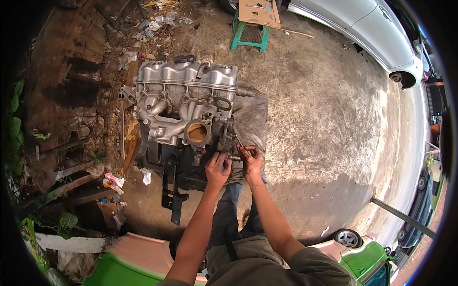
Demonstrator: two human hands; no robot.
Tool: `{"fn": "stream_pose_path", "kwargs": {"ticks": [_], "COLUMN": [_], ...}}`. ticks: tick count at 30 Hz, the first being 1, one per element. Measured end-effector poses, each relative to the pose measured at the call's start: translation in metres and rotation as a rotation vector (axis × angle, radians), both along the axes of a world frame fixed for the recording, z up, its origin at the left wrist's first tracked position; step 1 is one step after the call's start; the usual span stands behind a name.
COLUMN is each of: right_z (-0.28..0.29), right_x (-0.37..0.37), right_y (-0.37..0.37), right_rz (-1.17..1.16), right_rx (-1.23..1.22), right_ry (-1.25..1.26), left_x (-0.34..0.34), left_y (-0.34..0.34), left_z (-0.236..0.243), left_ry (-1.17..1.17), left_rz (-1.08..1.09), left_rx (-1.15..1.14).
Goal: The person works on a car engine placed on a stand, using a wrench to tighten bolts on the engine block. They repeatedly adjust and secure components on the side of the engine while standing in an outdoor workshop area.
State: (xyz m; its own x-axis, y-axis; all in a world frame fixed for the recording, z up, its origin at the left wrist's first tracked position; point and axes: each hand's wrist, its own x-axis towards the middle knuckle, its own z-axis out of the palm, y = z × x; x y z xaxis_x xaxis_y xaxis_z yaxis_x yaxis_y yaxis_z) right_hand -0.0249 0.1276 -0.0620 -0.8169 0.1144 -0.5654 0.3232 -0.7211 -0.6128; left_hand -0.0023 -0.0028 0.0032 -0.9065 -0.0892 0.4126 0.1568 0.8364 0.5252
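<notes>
Head view, looking down: a metal engine (177, 113) sits low over the concrete floor (324, 119), directly in front of the person. The hands are slightly apart at the engine's lower right corner. The right hand (251, 160) has its fingers closed around a slim metal tool (238, 140), which points up and left toward the engine's side. The left hand (219, 168) is just beside it, fingers curled against the engine; whether they grip a part cannot be told. Up and left of that hand, a round flange (197, 133) shows a tan interior. A black bracket (172, 183) stands at the engine's lower side. Beyond, a green stool (237, 37) bears cardboard (260, 15), near a silver car (362, 21).
</notes>
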Motion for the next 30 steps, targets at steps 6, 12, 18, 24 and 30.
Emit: {"fn": "stream_pose_path", "kwargs": {"ticks": [6,12,18,24,30], "right_z": [0.007,0.039,0.047,0.043,0.045], "right_x": [0.001,0.005,0.002,0.005,-0.032], "right_y": [-0.006,-0.013,-0.013,-0.007,0.009], "right_rz": [0.174,0.437,0.496,0.623,0.449], "right_rx": [0.444,1.132,1.196,1.289,1.184], "right_ry": [0.138,0.240,0.301,0.464,0.635], "left_x": [0.001,0.001,0.001,0.002,0.000], "left_y": [0.000,-0.001,-0.001,-0.001,-0.003], "left_z": [-0.001,0.003,0.007,0.001,-0.001], "left_ry": [-0.006,-0.049,-0.031,-0.052,0.044], "left_rz": [0.000,-0.006,-0.013,-0.013,-0.071], "left_rx": [-0.031,-0.008,0.006,-0.019,-0.125]}}
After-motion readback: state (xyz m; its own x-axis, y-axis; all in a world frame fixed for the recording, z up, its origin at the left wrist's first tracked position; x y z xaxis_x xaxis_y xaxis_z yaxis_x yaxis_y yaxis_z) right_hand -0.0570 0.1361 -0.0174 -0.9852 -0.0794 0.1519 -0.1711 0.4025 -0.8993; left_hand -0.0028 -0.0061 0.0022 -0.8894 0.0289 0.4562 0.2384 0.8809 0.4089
